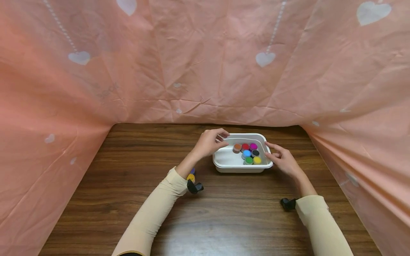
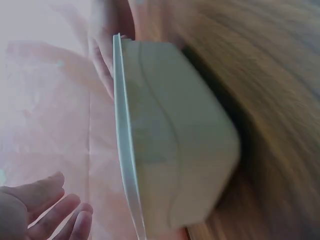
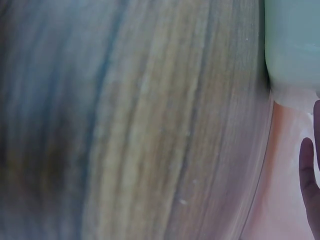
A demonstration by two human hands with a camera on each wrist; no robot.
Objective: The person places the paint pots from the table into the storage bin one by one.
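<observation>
A white plastic tub [image 1: 243, 170] stands on the table. Grouped toward its right side are several small paint pots with coloured lids, among them a red pot [image 1: 245, 147], a green pot [image 1: 248, 160] and a yellow pot [image 1: 257, 160]. Over the tub's left end is my left hand [image 1: 209, 143], fingers slightly bent and holding nothing; the left wrist view has its fingertips [image 2: 75, 205] apart from the rim. At the right end, my right hand [image 1: 284, 160] has thumb and forefinger spread, fingertips right at the rim. In the right wrist view its fingers [image 3: 308, 165] look straight.
Beside my left wrist, partly hidden by it, lie a yellow round piece [image 1: 191, 177] and a purple one [image 1: 193, 171]. Brown wood-grain table [image 1: 224, 213] surrounds the tub. Pink cloth [image 1: 192, 71] with white hearts hangs behind and along both sides.
</observation>
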